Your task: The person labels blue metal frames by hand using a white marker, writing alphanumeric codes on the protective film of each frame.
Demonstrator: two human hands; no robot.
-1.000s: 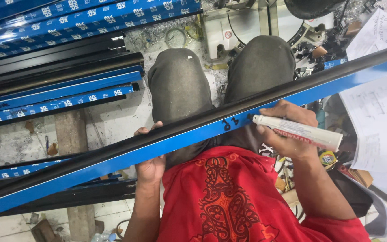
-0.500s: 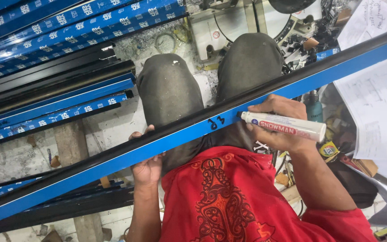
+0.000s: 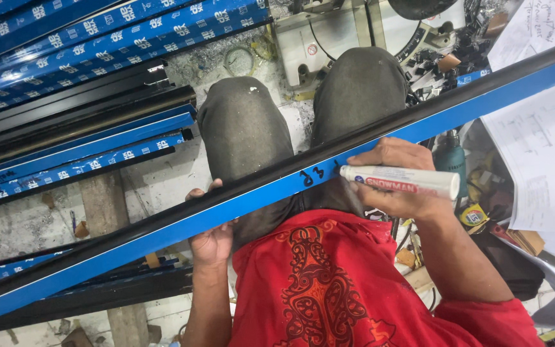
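Blue-filmed metal bar (image 3: 162,241) rests across knees; left hand (image 3: 210,239) grips its underside; right hand (image 3: 396,177) pinches a white cylindrical marker (image 3: 399,181).

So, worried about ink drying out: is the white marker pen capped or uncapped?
Uncapped: the white marker pen in the right hand has its tip at the blue-filmed bar, beside fresh marks.
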